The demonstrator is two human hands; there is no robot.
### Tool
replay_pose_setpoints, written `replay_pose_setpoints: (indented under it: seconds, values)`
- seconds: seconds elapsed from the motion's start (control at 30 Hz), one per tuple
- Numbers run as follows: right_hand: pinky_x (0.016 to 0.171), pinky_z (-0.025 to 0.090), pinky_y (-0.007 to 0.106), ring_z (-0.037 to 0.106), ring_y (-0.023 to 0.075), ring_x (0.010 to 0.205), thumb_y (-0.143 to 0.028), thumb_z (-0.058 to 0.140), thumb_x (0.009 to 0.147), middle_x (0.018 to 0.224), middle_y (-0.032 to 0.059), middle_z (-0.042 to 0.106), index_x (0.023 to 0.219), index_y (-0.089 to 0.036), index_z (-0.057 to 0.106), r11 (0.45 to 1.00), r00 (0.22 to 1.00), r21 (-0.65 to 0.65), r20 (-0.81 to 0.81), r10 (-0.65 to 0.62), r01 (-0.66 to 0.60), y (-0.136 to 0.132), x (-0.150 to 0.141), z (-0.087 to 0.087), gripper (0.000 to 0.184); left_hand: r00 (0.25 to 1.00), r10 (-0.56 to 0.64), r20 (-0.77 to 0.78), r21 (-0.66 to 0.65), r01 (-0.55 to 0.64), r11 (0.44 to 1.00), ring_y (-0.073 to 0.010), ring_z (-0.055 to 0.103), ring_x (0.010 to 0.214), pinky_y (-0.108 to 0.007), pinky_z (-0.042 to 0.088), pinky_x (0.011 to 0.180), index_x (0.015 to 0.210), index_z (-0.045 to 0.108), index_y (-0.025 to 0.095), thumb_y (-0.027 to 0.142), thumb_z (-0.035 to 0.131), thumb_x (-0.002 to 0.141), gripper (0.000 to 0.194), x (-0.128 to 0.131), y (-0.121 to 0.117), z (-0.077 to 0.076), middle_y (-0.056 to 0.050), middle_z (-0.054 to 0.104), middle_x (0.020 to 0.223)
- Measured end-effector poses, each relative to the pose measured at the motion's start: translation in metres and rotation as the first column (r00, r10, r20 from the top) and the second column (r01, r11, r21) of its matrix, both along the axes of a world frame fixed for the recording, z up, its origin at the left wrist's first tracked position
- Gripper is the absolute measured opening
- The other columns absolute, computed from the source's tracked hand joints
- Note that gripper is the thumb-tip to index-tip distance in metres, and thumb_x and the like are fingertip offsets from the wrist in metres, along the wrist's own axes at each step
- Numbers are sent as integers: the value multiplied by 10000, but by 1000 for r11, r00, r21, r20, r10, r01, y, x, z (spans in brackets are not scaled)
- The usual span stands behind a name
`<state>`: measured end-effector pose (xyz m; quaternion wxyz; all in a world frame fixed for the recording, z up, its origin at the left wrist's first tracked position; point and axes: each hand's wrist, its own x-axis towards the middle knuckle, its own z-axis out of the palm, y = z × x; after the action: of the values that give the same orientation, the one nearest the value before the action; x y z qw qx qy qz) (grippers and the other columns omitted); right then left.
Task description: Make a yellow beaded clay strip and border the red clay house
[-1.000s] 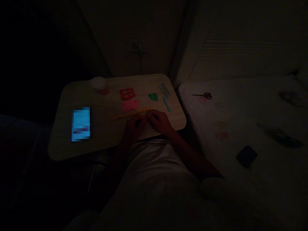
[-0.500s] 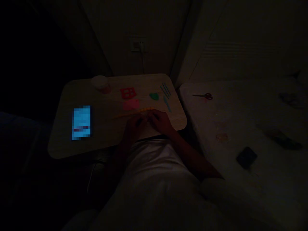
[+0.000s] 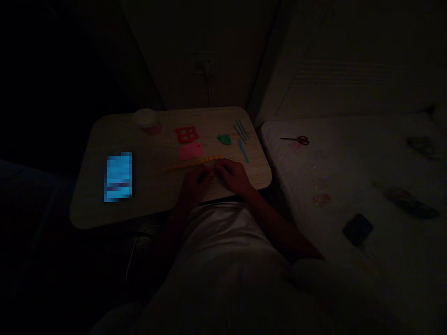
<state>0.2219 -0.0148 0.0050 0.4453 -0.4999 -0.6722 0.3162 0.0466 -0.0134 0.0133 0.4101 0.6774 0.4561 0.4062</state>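
In dim light, my left hand (image 3: pixel 197 182) and my right hand (image 3: pixel 233 175) meet over the front of a pale wooden table (image 3: pixel 150 195). Both have their fingers pinched together, almost touching; whatever lies between them is too small and dark to name. Just beyond the fingertips runs a long, thin orange strip (image 3: pixel 193 163) with a bumpy right part. Behind it lie a flat pink piece (image 3: pixel 190 151) and a red window-shaped frame (image 3: pixel 180 135). A green lump (image 3: pixel 224 139) and a blue plastic knife (image 3: pixel 243 151) rest to the right, near several thin teal sticks (image 3: pixel 240 130).
A white tub (image 3: pixel 145 121) stands at the table's back left. A bright, pixelated blue screen (image 3: pixel 118 177) lies at the left. On the pale surface to the right are scissors (image 3: pixel 295 140) and a dark square object (image 3: pixel 358 229). A wall socket (image 3: pixel 201 66) holds a plug with a cord.
My fingertips have shifted slightly, and the left ones sit closer to the right. The objects on the table stay where they were.
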Motion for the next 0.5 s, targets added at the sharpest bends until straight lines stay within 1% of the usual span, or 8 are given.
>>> replay_pose_setpoints:
  seconds: [0.1, 0.23, 0.4, 0.5]
  values:
    - [697, 446, 260, 619, 159, 720, -385, 522, 969, 779, 20, 697, 861, -182, 689, 1000, 1000, -4, -3, 4, -4, -1, 0, 1, 284, 1000, 2, -2, 0, -2, 1000, -152, 565, 693, -258, 453, 661, 803, 656, 186, 410, 603, 856, 236, 0, 0, 0, 4, 650, 740]
    - [693, 445, 259, 619, 161, 727, -390, 516, 971, 781, 23, 697, 851, -184, 686, 1000, 1000, -23, 12, 2, -2, -1, 0, 2, 293, 1000, 23, -18, -10, -23, 1000, -157, 564, 689, -259, 451, 647, 806, 657, 190, 424, 604, 853, 245, 0, 0, -2, 4, 644, 727]
    - [677, 433, 256, 618, 158, 714, -383, 526, 966, 766, 22, 697, 843, -182, 691, 1000, 1000, -16, 22, -11, 11, 0, -1, 2, 288, 1000, 7, -21, -3, -7, 1000, -160, 579, 714, -263, 463, 675, 803, 659, 185, 409, 611, 854, 234, -1, 0, -1, 0, 652, 745]
    - [676, 432, 255, 618, 156, 716, -379, 524, 967, 782, 24, 703, 857, -180, 694, 1000, 1000, -19, 21, -8, 8, 0, -1, 2, 284, 1000, 10, -24, -8, -10, 1000, -155, 561, 689, -261, 453, 658, 798, 658, 186, 415, 609, 852, 240, 0, 0, 0, 7, 632, 717]
